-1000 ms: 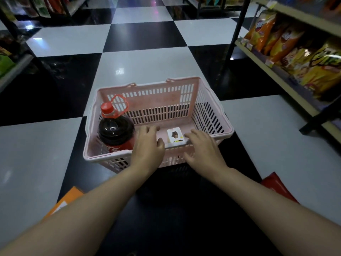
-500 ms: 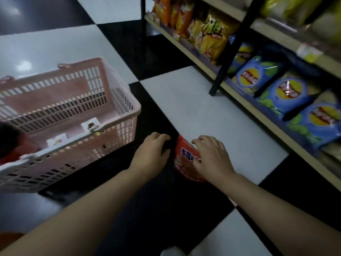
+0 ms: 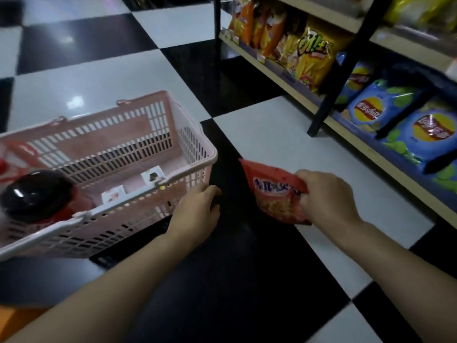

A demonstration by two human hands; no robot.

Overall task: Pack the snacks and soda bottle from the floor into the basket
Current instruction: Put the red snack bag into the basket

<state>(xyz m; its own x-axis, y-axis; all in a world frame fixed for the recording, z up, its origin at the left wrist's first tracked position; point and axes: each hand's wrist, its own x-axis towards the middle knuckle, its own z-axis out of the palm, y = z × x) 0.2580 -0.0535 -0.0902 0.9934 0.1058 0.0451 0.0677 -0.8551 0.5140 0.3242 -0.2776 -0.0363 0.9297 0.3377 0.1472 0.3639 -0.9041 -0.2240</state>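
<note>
A pink plastic basket (image 3: 193,144) stands on the checkered floor at the left. Inside it, a dark soda bottle (image 3: 37,194) with a red cap leans in the near left corner, and two small white packets (image 3: 153,175) lie on the bottom. My right hand (image 3: 324,196) is shut on a red snack bag (image 3: 272,191), held just above the floor to the right of the basket. My left hand (image 3: 195,214) hovers by the basket's near right corner, fingers loosely curled, holding nothing.
A shelf rack (image 3: 319,115) with black posts runs along the right, stocked with orange, yellow and blue chip bags (image 3: 366,110). An orange packet (image 3: 14,320) lies on the floor at the lower left edge.
Both hands left the basket and went right to the red bag on the floor. My right hand has gripped the bag and lifted it; my left hand has drawn back toward the basket.
</note>
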